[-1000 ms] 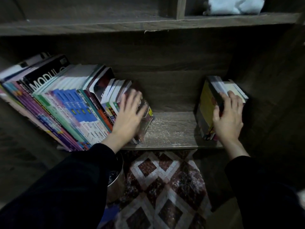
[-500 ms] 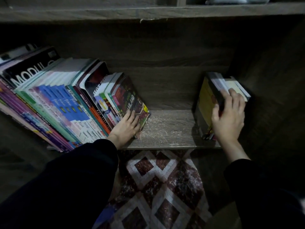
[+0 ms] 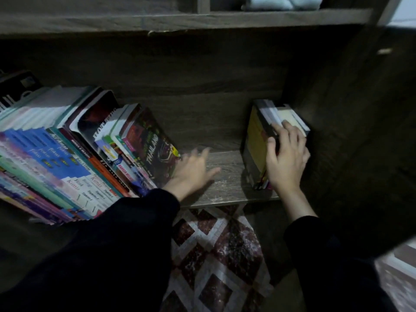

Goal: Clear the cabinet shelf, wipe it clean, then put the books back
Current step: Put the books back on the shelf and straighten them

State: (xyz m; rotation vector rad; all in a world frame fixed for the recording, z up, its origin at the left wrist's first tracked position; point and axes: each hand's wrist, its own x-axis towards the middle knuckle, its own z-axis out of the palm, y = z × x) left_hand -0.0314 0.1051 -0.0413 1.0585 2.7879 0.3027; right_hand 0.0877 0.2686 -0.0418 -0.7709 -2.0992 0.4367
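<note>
A leaning row of books fills the left half of the wooden shelf; the rightmost one, a dark "Thailand" book, tilts to the right. My left hand, blurred, hovers with spread fingers over the bare shelf just right of that book and holds nothing. A small upright stack of books stands against the right cabinet wall. My right hand grips that stack, thumb on its yellow cover side and fingers over the top edges.
The shelf board above carries a white cloth at the top right. The cabinet's right side wall stands close to the small stack. A patterned red and white rug lies on the floor below.
My left hand has slid down off the leaning books and moved right over the bare shelf. My right hand has stayed on the small stack.
</note>
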